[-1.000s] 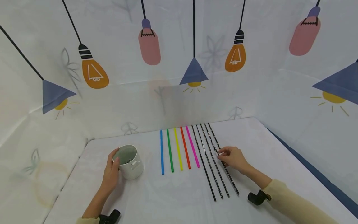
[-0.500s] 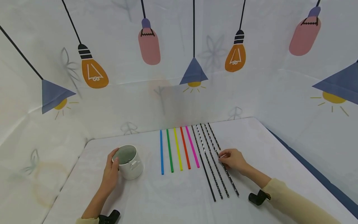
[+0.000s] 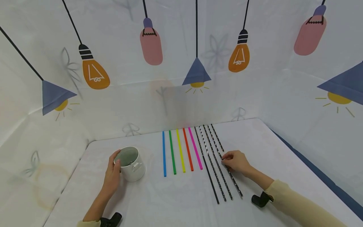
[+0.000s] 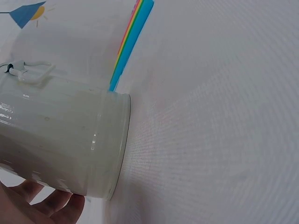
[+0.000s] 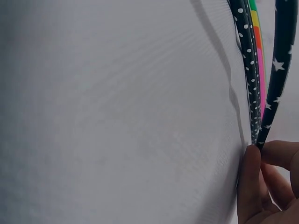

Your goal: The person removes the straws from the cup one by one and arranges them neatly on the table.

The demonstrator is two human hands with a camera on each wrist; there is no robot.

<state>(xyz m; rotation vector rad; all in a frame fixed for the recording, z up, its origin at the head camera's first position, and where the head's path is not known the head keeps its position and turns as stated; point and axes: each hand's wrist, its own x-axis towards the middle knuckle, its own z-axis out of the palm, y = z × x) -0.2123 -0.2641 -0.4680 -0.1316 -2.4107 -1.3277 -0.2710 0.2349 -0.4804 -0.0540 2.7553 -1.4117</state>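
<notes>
My left hand (image 3: 112, 176) grips a white ceramic cup (image 3: 136, 172) at the left of the table, thumb at its rim and fingers round the far side. The cup stands with its opening upward and has a small white loop on its side, clearer in the left wrist view as a white loop (image 4: 39, 72). My right hand (image 3: 237, 163) pinches a black straw with white stars (image 5: 279, 65) between thumb and finger. It belongs to the row of black-and-white patterned straws (image 3: 214, 157) on the right, whose outermost ones my fingers partly cover.
Left of the patterned straws lie shorter plain ones: a blue straw (image 3: 164, 154), a green straw (image 3: 172, 153), a yellow straw (image 3: 180, 151), a red straw (image 3: 188, 149) and a pink straw (image 3: 195, 148). A white backdrop (image 3: 175, 104) with printed lamps rises behind the white table (image 3: 170, 201).
My right hand has shifted slightly down toward me along the straws, and its fingertips have come together. The left hand and the cup have stayed in place.
</notes>
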